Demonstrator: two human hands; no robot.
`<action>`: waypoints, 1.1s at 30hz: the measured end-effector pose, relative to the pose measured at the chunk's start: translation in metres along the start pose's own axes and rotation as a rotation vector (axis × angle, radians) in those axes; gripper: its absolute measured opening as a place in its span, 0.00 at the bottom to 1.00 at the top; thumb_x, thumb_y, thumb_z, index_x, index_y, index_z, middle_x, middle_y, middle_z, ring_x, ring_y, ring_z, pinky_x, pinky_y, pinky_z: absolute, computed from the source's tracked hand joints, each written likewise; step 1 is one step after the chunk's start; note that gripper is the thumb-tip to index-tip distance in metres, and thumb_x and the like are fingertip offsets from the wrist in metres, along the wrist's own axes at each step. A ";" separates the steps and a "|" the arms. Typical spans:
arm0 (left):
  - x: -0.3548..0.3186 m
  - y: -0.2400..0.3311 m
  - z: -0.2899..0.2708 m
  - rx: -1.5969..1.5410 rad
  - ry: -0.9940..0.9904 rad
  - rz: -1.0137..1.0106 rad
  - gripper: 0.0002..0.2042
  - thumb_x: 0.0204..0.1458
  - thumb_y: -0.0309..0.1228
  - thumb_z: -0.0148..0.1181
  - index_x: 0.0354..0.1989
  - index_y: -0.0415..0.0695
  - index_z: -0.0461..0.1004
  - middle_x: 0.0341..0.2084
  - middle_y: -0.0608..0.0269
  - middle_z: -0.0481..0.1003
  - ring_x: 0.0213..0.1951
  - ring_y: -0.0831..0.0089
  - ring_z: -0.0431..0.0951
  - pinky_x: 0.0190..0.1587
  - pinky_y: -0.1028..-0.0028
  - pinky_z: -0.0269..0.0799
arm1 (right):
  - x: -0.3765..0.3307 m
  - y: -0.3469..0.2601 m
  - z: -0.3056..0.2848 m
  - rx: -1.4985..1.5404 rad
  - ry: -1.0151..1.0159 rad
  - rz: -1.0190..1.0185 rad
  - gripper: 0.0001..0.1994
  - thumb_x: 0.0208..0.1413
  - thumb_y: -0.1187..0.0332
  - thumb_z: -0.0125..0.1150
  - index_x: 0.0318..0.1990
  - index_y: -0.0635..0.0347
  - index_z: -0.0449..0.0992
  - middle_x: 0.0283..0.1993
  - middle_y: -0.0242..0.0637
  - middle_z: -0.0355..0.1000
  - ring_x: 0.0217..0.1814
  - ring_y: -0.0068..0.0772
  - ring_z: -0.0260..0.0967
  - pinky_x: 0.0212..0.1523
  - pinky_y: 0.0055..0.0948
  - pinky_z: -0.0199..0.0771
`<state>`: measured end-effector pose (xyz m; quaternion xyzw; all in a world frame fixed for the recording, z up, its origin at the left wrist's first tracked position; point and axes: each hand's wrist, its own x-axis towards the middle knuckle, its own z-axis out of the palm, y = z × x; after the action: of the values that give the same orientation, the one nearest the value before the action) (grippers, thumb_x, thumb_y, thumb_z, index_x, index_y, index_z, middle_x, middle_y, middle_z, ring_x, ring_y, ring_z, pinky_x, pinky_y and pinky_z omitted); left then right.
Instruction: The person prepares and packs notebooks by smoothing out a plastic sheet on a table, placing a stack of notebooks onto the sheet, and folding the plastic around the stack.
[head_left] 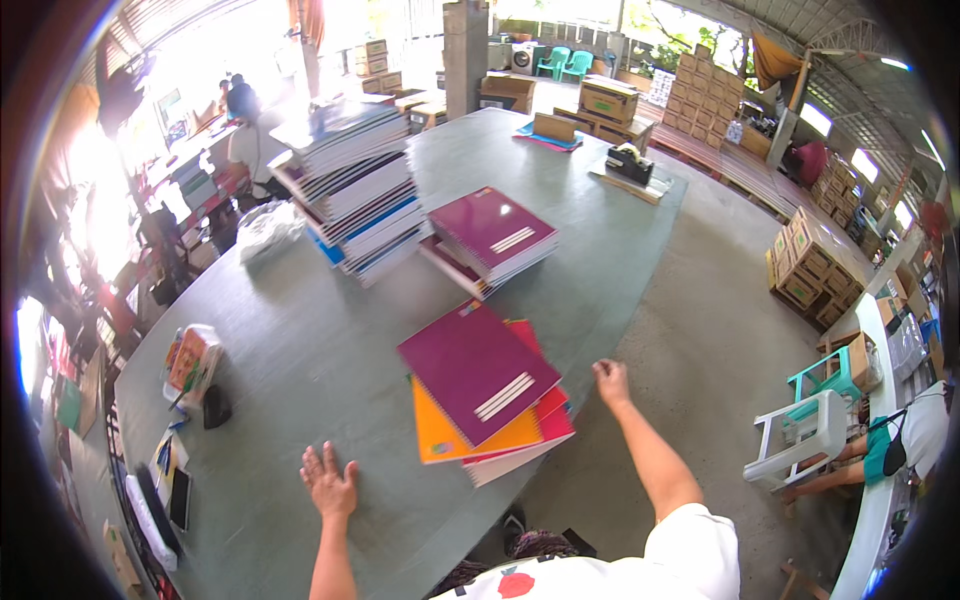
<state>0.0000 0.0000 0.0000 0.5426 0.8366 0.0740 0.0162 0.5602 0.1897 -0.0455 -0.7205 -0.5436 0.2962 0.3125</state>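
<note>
My left hand lies with fingers spread on the green table, holding nothing. Out past the table's right edge, my right hand has its fingers curled in, with nothing visible in them. Between my hands is a loose, fanned pile of notebooks. A purple notebook tops it, over an orange notebook and a red notebook. Just beyond sits a neater pile topped by another purple notebook. Behind that on the left rises a tall stack of notebooks, its layers turned different ways.
On the table are a clear plastic bag, a container of small items, a phone and a tape dispenser. Right of the table stand a white stool and stacked cartons. A person sits far right.
</note>
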 end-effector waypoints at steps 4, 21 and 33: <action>0.039 0.073 -0.030 -0.145 0.038 -0.118 0.29 0.42 0.45 0.59 0.53 0.46 0.62 0.57 0.51 0.56 0.60 0.59 0.53 0.59 0.60 0.48 | -0.044 0.016 -0.066 0.070 0.175 -0.160 0.27 0.48 0.60 0.58 0.55 0.61 0.62 0.49 0.51 0.64 0.53 0.44 0.62 0.52 0.36 0.62; -0.075 0.772 -0.286 -0.260 0.495 2.049 0.20 0.41 0.33 0.54 0.44 0.36 0.68 0.27 0.62 0.68 0.32 0.67 0.70 0.33 0.69 0.67 | -0.123 0.323 -0.268 0.200 -0.053 1.249 0.15 0.45 0.64 0.62 0.40 0.61 0.75 0.37 0.40 0.73 0.35 0.36 0.72 0.36 0.39 0.70; 0.071 0.910 -0.266 -0.155 0.112 1.646 0.15 0.44 0.46 0.60 0.37 0.52 0.74 0.28 0.66 0.69 0.28 0.67 0.70 0.30 0.68 0.67 | 0.257 0.379 -0.406 -0.163 -0.005 0.416 0.14 0.49 0.68 0.55 0.43 0.62 0.73 0.39 0.43 0.74 0.43 0.36 0.71 0.43 0.31 0.70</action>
<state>0.7658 0.4006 0.3949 0.9743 0.1642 0.1466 -0.0474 1.1578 0.3054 -0.1051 -0.8393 -0.4062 0.3110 0.1839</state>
